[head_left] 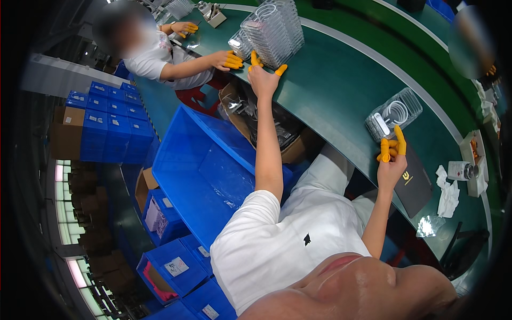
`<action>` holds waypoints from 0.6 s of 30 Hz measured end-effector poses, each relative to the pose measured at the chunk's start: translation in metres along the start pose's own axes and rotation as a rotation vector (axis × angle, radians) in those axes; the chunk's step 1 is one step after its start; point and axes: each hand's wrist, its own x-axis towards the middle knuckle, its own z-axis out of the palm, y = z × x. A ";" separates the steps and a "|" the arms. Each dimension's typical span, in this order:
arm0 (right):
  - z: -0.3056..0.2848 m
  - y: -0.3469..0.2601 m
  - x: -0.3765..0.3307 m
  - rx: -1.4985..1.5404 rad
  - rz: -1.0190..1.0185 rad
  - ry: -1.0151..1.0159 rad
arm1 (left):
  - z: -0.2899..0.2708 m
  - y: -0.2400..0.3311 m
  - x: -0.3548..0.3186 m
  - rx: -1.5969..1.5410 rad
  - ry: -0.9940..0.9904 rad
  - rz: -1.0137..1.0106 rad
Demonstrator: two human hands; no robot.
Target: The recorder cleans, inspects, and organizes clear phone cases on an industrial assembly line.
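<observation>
My left hand, with yellow finger covers, grips the near end of a tall stack of clear plastic trays. Its thumb and forefinger lie on either side of the stack's lower corner; the other fingers are largely hidden. My right hand holds nothing visible. Its forefinger stretches toward the near edge of a smaller clear tray stack, while the other fingers bend apart from it. In that smaller stack lie a coiled white cable and a white oblong piece.
A co-worker's yellow-tipped hand is beside the tall stack. A large blue bin stands at my left, below the green table. On the table's right lie a dark flat box, crumpled tissue and a small bottle.
</observation>
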 end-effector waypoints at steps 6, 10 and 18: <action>0.001 0.002 0.000 0.002 -0.018 0.009 | -0.002 0.004 -0.001 -0.010 -0.012 0.008; 0.001 -0.001 0.000 0.016 -0.025 0.008 | -0.005 0.007 -0.002 -0.022 -0.023 -0.024; 0.001 -0.003 0.002 0.019 -0.034 0.006 | -0.001 0.003 0.001 -0.016 -0.007 -0.011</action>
